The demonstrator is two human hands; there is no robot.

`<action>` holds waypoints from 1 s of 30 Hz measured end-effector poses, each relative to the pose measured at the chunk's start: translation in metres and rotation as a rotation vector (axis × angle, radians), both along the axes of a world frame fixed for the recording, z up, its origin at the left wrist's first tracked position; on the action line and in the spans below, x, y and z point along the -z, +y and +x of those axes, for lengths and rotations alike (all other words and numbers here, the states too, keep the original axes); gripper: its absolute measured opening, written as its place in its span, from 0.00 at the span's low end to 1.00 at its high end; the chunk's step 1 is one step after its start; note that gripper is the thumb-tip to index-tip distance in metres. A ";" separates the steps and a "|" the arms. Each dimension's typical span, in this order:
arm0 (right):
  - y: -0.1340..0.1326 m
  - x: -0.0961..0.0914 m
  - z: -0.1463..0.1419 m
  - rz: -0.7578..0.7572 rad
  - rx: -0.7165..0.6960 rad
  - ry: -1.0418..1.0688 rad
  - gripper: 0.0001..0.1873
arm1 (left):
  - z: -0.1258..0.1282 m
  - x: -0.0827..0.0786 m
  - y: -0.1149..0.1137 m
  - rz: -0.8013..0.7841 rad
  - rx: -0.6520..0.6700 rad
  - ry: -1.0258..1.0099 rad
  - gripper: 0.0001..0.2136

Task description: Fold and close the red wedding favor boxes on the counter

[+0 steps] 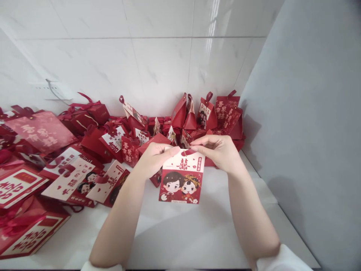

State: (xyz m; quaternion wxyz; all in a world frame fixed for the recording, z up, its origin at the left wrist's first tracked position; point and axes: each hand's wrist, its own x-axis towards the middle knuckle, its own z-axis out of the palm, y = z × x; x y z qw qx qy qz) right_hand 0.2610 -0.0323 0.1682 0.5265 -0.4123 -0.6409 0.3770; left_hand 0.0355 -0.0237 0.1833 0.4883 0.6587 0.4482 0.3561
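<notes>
A red and white gift box (180, 184), printed with two cartoon figures and a red double-character emblem, is held up over the white table in front of me. My left hand (158, 155) grips its top left edge, thumb across the front and fingers hidden behind. At the top right, my right hand (218, 149) pinches the dark red ribbon (186, 152) between thumb and fingertips. The ribbon runs through the top of the box, close to my left thumb. What lies behind the box is partly hidden.
Many red gift boxes with ribbons crowd the back of the white table (180, 241), against the tiled wall (158, 67). On the left stand larger boxes (31, 233) and flatter cards or bags (73, 180). A grey panel (316, 124) bounds the right side.
</notes>
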 end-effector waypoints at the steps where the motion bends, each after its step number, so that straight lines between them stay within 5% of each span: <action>1: 0.000 0.000 0.003 -0.027 -0.017 -0.024 0.12 | 0.000 0.000 0.000 -0.003 -0.017 -0.009 0.18; 4: 0.001 0.001 0.006 -0.058 -0.060 -0.019 0.13 | 0.000 -0.001 -0.001 0.003 0.010 0.034 0.19; 10: -0.001 0.003 -0.010 0.049 -0.075 0.042 0.10 | 0.002 -0.002 -0.003 0.046 0.267 0.221 0.24; 21: 0.007 0.008 -0.013 0.107 0.030 0.180 0.10 | -0.002 -0.001 -0.002 -0.007 0.203 0.174 0.25; 25: 0.008 0.006 -0.019 -0.023 -0.003 0.257 0.16 | 0.001 0.002 0.000 0.041 0.025 0.046 0.22; 30: 0.009 0.009 -0.024 -0.139 -0.046 0.217 0.19 | 0.009 0.008 0.008 0.044 -0.243 -0.432 0.16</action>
